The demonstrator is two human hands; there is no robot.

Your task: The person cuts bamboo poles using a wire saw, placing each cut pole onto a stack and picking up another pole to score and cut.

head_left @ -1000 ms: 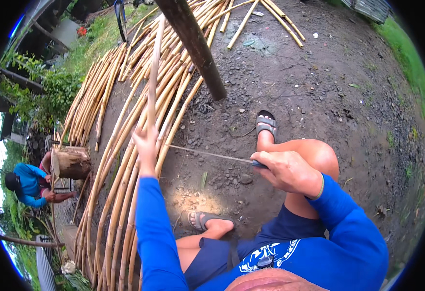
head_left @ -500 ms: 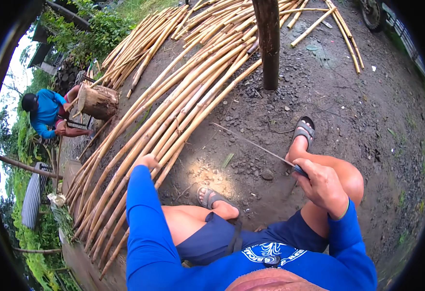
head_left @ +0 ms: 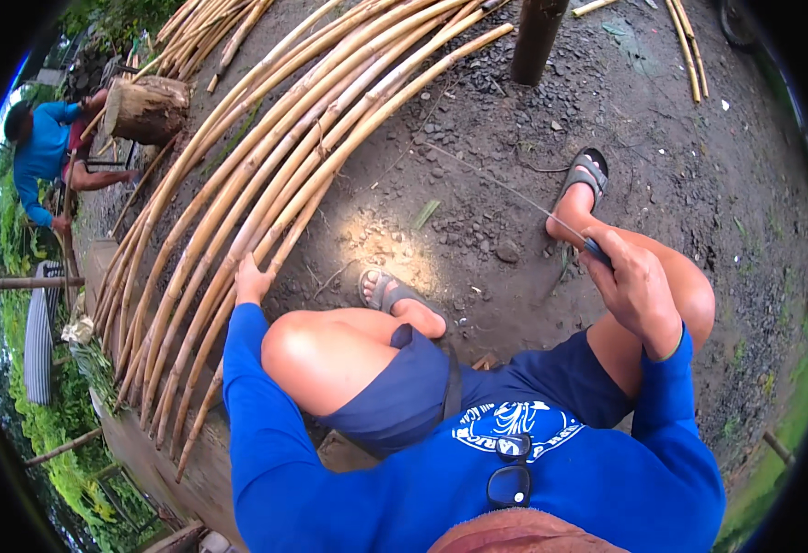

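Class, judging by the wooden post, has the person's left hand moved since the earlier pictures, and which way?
Yes: relative to the wooden post, the left hand has shifted leftward and backward, away from it.

Blue long-sleeved shirt (head_left: 367, 498), white chest print (head_left: 519, 426); navy shorts (head_left: 395, 396); grey strapped sandals (head_left: 587, 170); dark-framed glasses (head_left: 510, 486) at neckline.

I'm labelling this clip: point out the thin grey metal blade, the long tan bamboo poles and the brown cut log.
Thin grey metal blade (head_left: 512, 190), head view: blade's middle.
Long tan bamboo poles (head_left: 286, 184), head view: bundle's middle.
Brown cut log (head_left: 152, 111), head view: rounded side.
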